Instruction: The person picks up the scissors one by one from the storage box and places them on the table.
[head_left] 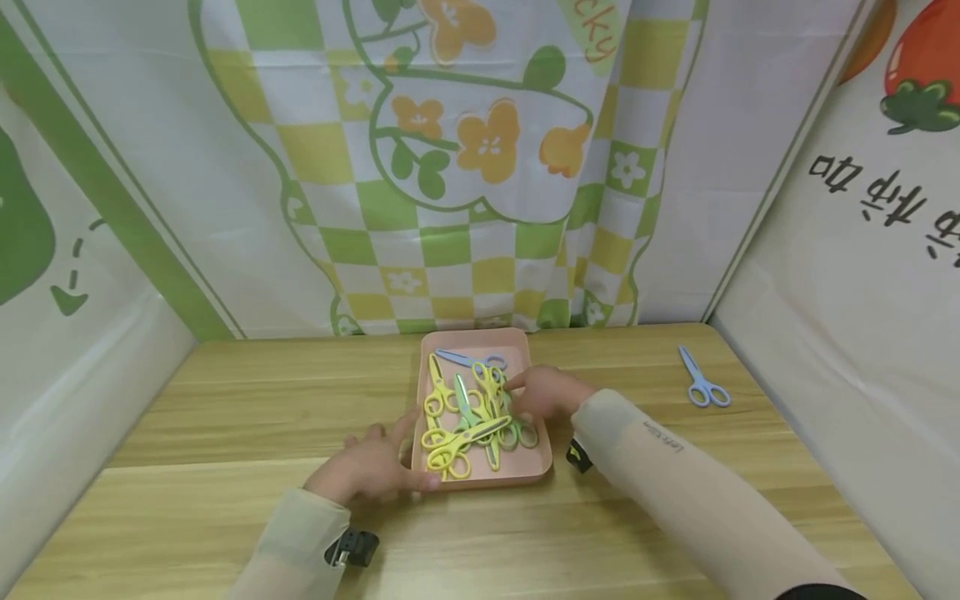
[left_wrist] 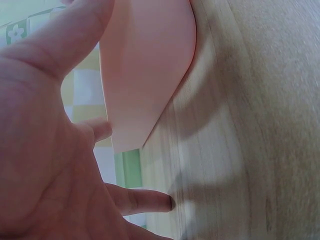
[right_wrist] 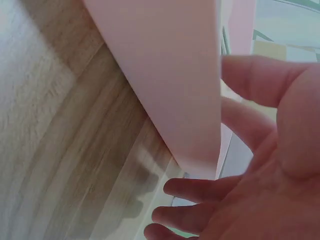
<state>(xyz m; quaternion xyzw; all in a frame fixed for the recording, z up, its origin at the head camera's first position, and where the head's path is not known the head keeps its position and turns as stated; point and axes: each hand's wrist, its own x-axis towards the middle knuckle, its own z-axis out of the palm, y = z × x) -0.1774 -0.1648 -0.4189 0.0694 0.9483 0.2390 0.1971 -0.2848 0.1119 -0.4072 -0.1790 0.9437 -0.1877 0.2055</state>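
Note:
A pink tray on the table holds a heap of yellow scissors, green scissors and one pair of blue scissors. My left hand is at the tray's near left corner, thumb at the front rim and fingers spread along the outside. In the left wrist view, those fingers look extended beside the tray wall. From the right, my right hand reaches over the rim with thumb and index finger above the scissors. The tray wall hides their tips in the right wrist view; whether they pinch anything, I cannot tell.
Another pair of blue scissors lies on the wooden table at the far right. Behind the tray hangs a green and yellow checked curtain, reaching down to the table's back edge. Printed white walls stand on both sides.

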